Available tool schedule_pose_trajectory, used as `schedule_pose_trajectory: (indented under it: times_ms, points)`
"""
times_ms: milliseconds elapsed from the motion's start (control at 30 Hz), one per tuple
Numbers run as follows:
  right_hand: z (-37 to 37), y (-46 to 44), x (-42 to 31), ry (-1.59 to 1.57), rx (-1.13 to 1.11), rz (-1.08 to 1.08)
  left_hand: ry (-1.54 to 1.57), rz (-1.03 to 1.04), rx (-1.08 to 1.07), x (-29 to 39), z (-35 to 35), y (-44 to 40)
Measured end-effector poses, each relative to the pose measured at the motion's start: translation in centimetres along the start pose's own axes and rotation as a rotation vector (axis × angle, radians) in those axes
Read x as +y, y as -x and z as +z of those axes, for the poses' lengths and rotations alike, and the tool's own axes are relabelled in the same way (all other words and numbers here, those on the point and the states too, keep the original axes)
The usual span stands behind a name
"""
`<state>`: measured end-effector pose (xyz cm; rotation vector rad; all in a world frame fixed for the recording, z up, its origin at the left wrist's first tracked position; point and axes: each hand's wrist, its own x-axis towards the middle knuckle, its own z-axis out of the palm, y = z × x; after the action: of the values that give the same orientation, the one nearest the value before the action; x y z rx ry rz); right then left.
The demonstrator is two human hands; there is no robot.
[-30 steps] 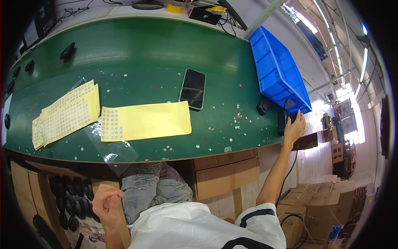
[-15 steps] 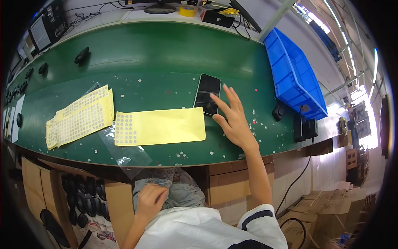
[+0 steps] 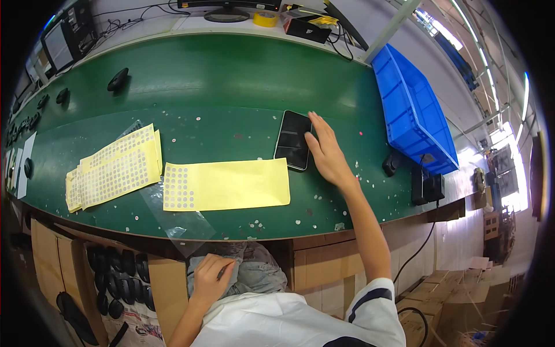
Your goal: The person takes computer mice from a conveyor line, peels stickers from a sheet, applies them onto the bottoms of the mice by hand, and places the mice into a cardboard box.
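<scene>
On the green table, my right hand (image 3: 328, 155) lies along the right edge of a black-screened phone (image 3: 293, 141). Its fingers are straight and its thumb is at the phone's side; nothing is gripped. A yellow sheet (image 3: 237, 184) with grey round stickers at its left end slightly overlaps the phone's lower edge. Farther left is a stack of yellow sticker sheets (image 3: 118, 173), partly over a clear plastic bag (image 3: 173, 215). My left hand (image 3: 213, 277) rests over my lap with curled fingers. A small dark patch shows between thumb and fingers; what it is cannot be made out.
A blue crate (image 3: 413, 110) stands at the table's right end, with a black adapter block (image 3: 426, 186) and cable below it. Several dark objects lie at the far left. Under the table is a carton (image 3: 118, 280) of black items. Yellow tape (image 3: 265, 19) sits on the back shelf.
My right hand has come left from the black block by the crate to the phone. My left hand has moved right, over my lap. The view has shifted slightly.
</scene>
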<state>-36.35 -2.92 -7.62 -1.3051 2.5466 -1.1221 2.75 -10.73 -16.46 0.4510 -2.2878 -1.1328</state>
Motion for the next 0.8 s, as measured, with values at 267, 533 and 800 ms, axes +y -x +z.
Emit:
schedule_pose_trajectory:
  times_ms: [267,533,800]
  points:
    - [0.9,-3.4,1.5,-0.059,-0.068,-0.029,-0.022,-0.072,0.013,0.5,-0.3,-0.5]
    - [-0.5,-3.0,1.2,-0.210,-0.163,-0.023,-0.050,-0.066,0.010,0.2,0.0,-0.7]
    - [-0.3,-3.5,1.3,-0.026,-0.193,-0.317,-0.079,-0.094,-0.015,0.7,0.2,-0.9]
